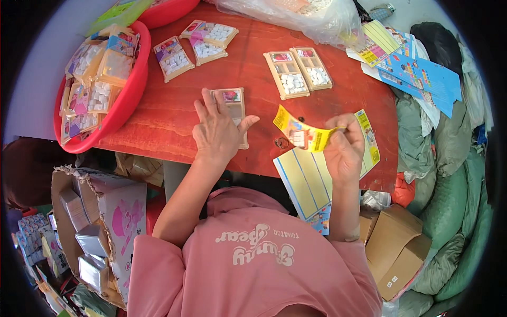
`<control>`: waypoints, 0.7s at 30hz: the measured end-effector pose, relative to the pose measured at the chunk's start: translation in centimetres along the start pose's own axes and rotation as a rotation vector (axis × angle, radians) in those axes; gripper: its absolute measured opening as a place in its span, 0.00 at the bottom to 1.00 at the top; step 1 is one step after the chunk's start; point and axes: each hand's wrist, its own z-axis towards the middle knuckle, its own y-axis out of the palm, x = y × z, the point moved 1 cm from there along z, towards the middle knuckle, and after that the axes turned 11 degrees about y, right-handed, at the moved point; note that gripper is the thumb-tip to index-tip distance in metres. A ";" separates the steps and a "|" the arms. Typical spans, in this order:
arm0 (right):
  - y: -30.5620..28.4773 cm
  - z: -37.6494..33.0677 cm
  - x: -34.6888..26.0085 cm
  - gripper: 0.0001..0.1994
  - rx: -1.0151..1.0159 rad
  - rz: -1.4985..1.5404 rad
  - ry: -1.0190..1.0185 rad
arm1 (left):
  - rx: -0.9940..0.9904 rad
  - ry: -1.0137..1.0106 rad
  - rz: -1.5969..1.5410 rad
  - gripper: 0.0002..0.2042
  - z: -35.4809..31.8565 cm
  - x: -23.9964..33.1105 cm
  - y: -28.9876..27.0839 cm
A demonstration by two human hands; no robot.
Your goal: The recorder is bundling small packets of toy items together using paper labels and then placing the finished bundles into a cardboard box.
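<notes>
My left hand (217,129) lies with its fingers spread over a small beige compartment box (235,108) on the red table. A picture of a red fruit shows at the box's far end, and my hand covers part of the rest. Between the thumb and fingers of my right hand (346,150) is a curled yellow printed sticker (303,132), raised above the table. Below that hand, a pale yellow sticker sheet with blue lines (303,177) hangs partly over the near table edge.
Two boxes of white pieces (293,84) stand side by side ahead. Several wrapped boxes (174,61) lie far left, beside a red basin (142,79) full of more. Printed sheets (417,71) and a clear plastic bag (296,18) occupy the far right. An open carton (124,227) stands lower left.
</notes>
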 end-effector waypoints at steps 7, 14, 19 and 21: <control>3.8 0.6 -0.8 0.19 -0.494 -0.358 0.259 | -0.107 -0.007 -0.019 0.39 -3.1 -2.3 -2.8; 5.2 1.1 0.9 0.19 -0.528 -0.252 0.249 | 0.020 0.171 -1.013 0.33 -3.5 -6.2 -7.4; 6.0 2.2 2.1 0.16 -0.453 0.056 0.281 | -0.213 0.295 -1.608 0.35 -4.1 -4.6 -6.7; 6.2 2.4 2.4 0.14 -0.348 0.134 0.286 | -0.198 0.214 -1.610 0.35 -4.2 -5.0 -5.9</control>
